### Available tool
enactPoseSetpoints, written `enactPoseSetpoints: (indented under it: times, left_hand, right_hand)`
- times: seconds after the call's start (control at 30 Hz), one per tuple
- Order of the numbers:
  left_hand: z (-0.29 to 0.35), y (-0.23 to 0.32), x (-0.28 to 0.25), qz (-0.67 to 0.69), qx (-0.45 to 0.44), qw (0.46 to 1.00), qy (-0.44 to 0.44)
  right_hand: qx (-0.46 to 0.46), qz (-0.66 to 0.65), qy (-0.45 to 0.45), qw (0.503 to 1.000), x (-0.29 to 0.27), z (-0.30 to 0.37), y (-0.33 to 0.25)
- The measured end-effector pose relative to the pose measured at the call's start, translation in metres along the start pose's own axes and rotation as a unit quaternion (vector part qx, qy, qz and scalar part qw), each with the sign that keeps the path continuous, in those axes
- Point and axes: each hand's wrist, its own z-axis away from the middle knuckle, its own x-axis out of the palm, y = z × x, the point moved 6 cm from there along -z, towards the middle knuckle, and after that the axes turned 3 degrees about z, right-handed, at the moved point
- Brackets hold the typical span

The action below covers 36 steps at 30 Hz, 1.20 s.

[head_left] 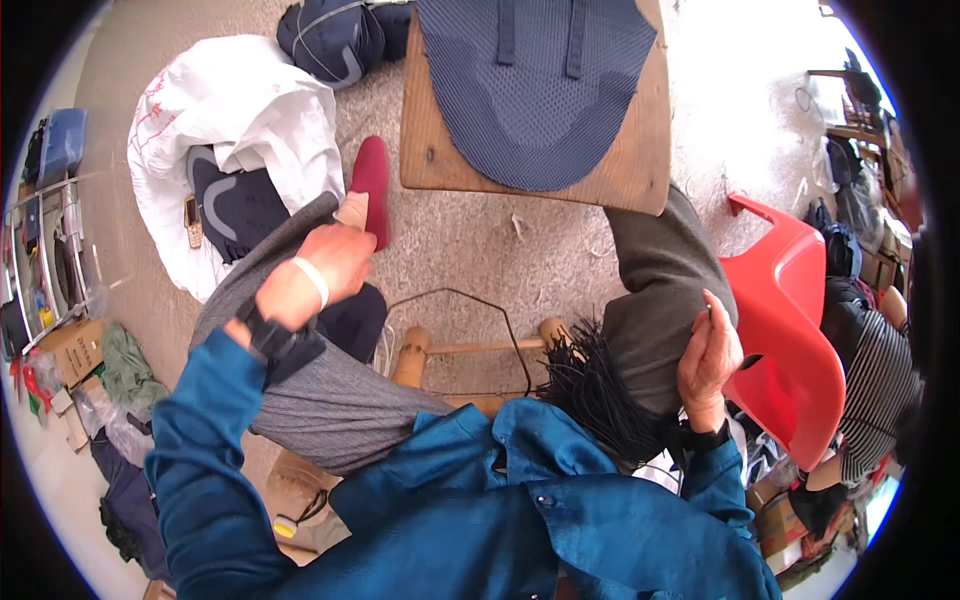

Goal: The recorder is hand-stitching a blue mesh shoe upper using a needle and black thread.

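Observation:
Above my left knee my left hand (320,272) is curled with its back up, a pale band at the wrist. Its fingers are folded under, so anything in them is hidden. My right hand (710,355) is by my right thigh, fingers bent together, with a tiny dark thing at the tips too small to name. Close to it a bundle of black cords (600,390) hangs over that thigh. Ahead, a dark blue mesh fabric piece (540,100) with a rounded near end and two straps lies on a wooden board (425,150); neither hand touches it.
A white sack (235,85) holding dark blue pieces (240,205) stands left, beside a dark bundle (330,45). A red shoe (370,185) is near my left hand. At right is a red plastic chair (790,290), with a person in a striped top (878,400) beyond.

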Motion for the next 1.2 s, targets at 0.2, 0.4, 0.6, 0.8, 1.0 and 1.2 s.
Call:
enactPoseSetpoints:
  times: [0.2, 0.4, 0.6, 0.8, 1.0, 1.2]
  left_hand:
    - [-0.06, 0.0, 0.09, 0.016, -0.027, 0.979, -0.203]
    - [-0.084, -0.02, 0.137, 0.057, -0.055, 0.97, -0.231]
    - [-0.09, -0.051, 0.182, 0.15, -0.147, 0.948, -0.238]
    - [-0.094, -0.02, 0.28, 0.229, -0.155, 0.928, -0.249]
    - [-0.061, 0.053, 0.338, 0.329, -0.066, 0.896, -0.291]
    - [-0.048, 0.058, 0.353, 0.317, -0.122, 0.873, -0.351]
  right_hand:
    - [0.06, -0.038, -0.039, 0.997, 0.002, 0.008, 0.013]
    - [0.078, -0.061, -0.061, 0.993, 0.014, 0.009, 0.016]
    - [0.11, -0.051, -0.081, 0.989, 0.028, 0.011, 0.018]
    - [0.124, -0.045, -0.087, 0.987, 0.047, 0.004, 0.02]
    - [0.087, -0.028, -0.106, 0.99, 0.053, -0.007, 0.012]
    - [0.085, -0.003, -0.11, 0.99, 0.048, -0.011, 0.01]
